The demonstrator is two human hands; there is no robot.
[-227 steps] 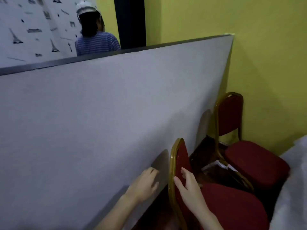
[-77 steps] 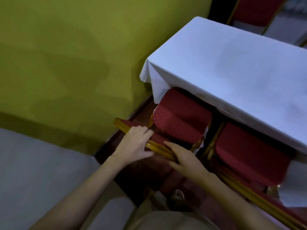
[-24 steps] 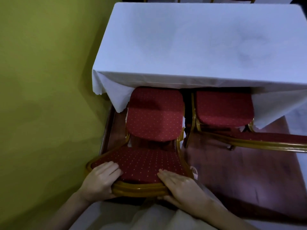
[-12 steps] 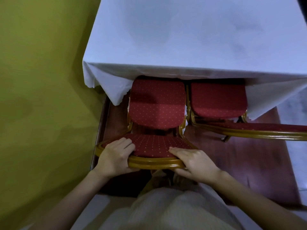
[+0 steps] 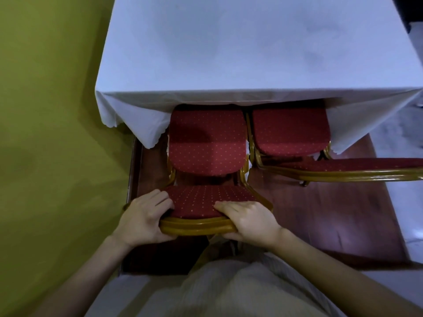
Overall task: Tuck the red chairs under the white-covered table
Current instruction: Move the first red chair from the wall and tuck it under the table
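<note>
A white-covered table (image 5: 229, 46) fills the upper half of the head view. Two red chairs with gold frames face it. The left red chair (image 5: 207, 143) has the front of its seat under the hanging cloth. My left hand (image 5: 145, 217) and my right hand (image 5: 249, 219) both grip the top rail of its backrest, fingers over the red padding. The right red chair (image 5: 289, 131) stands beside it, seat partly under the cloth, its backrest stretching to the right edge.
A yellow-green wall (image 5: 50, 133) runs close along the left of the table and chair. The chairs stand on a dark reddish wooden floor strip (image 5: 325, 216). My light-coloured clothing (image 5: 229, 291) fills the bottom of the view.
The left chair has slid forward, its seat further under the cloth. Both hands stay on its backrest rail. The view has moved closer over the table.
</note>
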